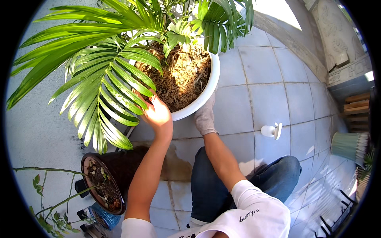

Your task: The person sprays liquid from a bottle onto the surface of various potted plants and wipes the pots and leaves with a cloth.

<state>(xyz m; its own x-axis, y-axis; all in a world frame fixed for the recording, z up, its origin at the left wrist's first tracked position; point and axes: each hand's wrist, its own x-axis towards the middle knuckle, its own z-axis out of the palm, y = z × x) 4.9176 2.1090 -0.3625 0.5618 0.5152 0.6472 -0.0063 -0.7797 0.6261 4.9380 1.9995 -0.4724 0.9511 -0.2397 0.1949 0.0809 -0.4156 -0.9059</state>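
Here you have the white pot [215, 75], smooth and glossy, plastic by its look, around rough, stringy mulch [182, 77]. Waxy shine on those palm fronds [89, 29]! Matt, knit-looking cloth makes the grey glove [206, 119] on your right hand [204, 111]; your jeans [279, 174] are matt denim, the floor tiles [266, 105] smooth.

Around you spread pale grey-blue floor tiles [268, 99], square and dark-jointed, with a brownish stain [176, 164] near the middle. A rough, pale wall [27, 131] runs along your left. On your far right you have carved stonework [331, 27] and wooden slats [357, 106]. Strong sunlight throws striped shadows [309, 194] across the tiles at lower right.
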